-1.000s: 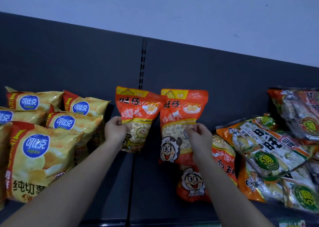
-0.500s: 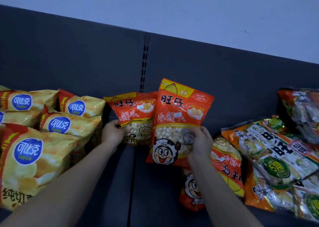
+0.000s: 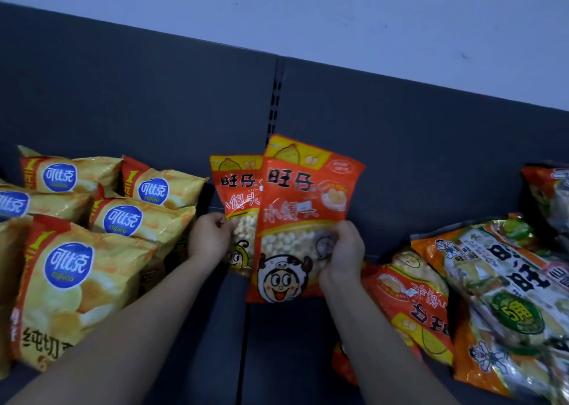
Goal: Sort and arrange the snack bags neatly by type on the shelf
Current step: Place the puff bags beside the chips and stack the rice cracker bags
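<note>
The left hand point(image 3: 209, 238) curls round the left edge of the rear orange bag point(image 3: 238, 189), fingers tucked behind it. The right hand point(image 3: 345, 250) pinches the right edge of the front orange bag point(image 3: 303, 213) at mid-height. Both bags stand upright at the middle of the shelf point(image 3: 277, 352), and the front one overlaps the rear one's right side. They are flat pouches of glossy film with clear windows showing small pale balls. Puffy, crinkled yellow chip bags point(image 3: 80, 281) are heaped just left of the left hand. A third orange bag point(image 3: 412, 300) lies upside down beside the right wrist, touching shiny cracker packs point(image 3: 505, 284).
</note>
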